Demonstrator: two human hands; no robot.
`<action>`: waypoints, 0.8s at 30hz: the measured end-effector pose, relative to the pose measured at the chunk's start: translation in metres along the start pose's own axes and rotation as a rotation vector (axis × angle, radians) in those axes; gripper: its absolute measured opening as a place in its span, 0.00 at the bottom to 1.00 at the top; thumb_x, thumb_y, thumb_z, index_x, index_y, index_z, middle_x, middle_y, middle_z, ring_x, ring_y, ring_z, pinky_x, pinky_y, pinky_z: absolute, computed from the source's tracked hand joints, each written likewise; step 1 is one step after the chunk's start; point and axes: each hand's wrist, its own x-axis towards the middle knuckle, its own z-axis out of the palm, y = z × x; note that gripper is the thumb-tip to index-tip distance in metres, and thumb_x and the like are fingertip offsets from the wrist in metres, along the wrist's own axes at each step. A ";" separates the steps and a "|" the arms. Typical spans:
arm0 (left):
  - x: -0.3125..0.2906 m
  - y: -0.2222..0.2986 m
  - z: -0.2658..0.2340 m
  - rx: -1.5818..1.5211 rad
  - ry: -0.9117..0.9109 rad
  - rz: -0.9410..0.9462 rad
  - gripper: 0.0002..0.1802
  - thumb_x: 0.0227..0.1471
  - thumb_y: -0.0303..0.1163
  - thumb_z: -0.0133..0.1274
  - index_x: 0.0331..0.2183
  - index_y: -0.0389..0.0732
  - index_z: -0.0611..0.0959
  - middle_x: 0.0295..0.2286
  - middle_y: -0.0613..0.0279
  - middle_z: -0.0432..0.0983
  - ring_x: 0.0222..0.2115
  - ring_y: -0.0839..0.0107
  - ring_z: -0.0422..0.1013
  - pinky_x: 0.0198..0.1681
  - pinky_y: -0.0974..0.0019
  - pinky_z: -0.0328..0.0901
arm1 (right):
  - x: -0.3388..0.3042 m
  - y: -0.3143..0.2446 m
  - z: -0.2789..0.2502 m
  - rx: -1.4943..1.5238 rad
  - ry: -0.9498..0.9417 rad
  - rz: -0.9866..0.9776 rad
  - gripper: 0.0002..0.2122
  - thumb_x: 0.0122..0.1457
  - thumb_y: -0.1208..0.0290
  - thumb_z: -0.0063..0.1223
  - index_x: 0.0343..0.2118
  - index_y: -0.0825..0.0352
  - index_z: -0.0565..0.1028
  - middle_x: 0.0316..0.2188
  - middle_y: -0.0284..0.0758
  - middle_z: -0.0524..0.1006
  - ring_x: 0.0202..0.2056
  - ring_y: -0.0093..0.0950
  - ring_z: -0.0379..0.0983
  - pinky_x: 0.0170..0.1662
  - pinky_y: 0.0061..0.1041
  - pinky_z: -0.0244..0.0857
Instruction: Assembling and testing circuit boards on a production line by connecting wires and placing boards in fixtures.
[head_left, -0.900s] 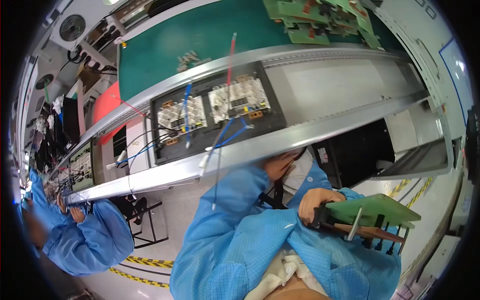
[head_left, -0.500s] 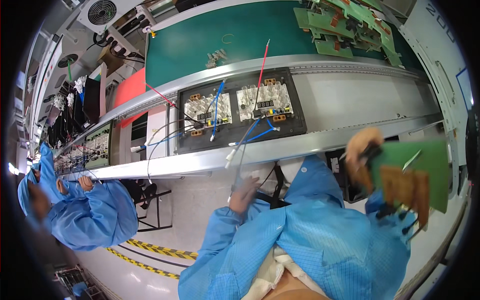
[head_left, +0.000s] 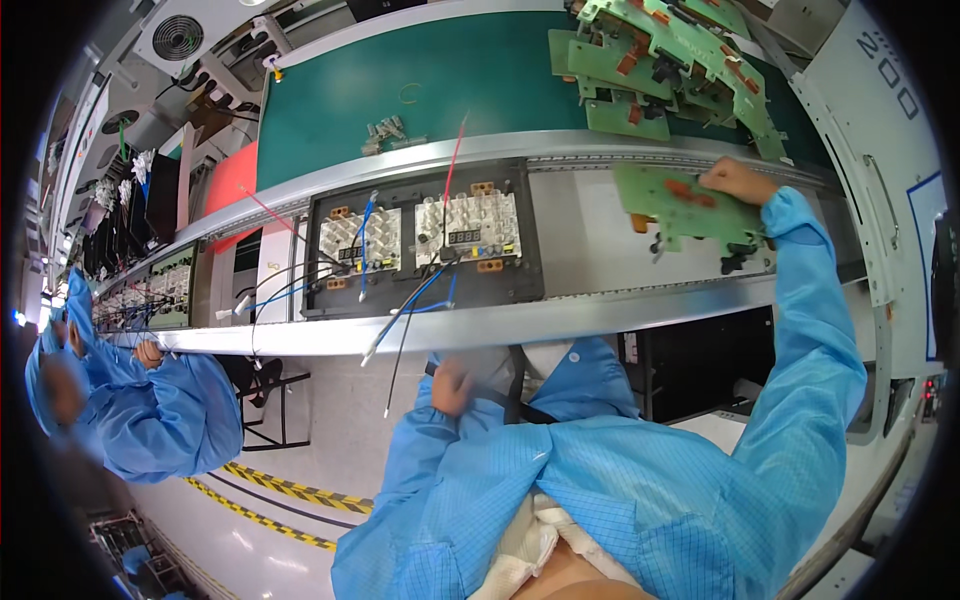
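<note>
Right hand gripped green board

The board lay at two o'clock, its underside mostly hidden. The left hand at six o'clock was blurred, its grip impossible to tell. Dark numerals marked the white panel, farther out at two.

From my end, I've swung my right grip from low at 4 o'clock up to 2 o'clock, taking the green fixture over the pale conveyor bed. The fixture, nearly edge-on earlier, now shows its broad face. My right sleeve has straightened outward. My left grip, blurred, has shifted from near centre toward 7 o'clock.
</note>
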 end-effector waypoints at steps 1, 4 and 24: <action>0.007 -0.004 -0.009 -0.006 -0.048 -0.055 0.13 0.50 0.31 0.48 0.37 0.38 0.82 0.40 0.50 0.76 0.46 0.50 0.67 0.51 0.53 0.60 | 0.016 -0.006 0.010 0.003 -0.001 -0.001 0.24 0.59 0.52 0.52 0.20 0.72 0.73 0.13 0.31 0.63 0.19 0.18 0.58 0.24 0.28 0.55; 0.010 -0.022 -0.038 0.015 -0.044 -0.099 0.14 0.48 0.34 0.50 0.34 0.35 0.82 0.34 0.44 0.76 0.39 0.45 0.69 0.46 0.51 0.62 | 0.054 -0.021 0.038 0.118 -0.038 0.049 0.25 0.58 0.51 0.53 0.17 0.72 0.72 0.12 0.31 0.61 0.19 0.18 0.56 0.23 0.29 0.54; -0.079 0.013 -0.260 -0.056 1.086 -0.467 0.09 0.58 0.25 0.46 0.39 0.35 0.78 0.36 0.61 0.76 0.33 0.73 0.69 0.40 0.73 0.64 | 0.070 -0.063 0.042 -0.333 0.018 -0.073 0.15 0.58 0.66 0.52 0.44 0.71 0.73 0.42 0.46 0.74 0.44 0.45 0.70 0.48 0.35 0.64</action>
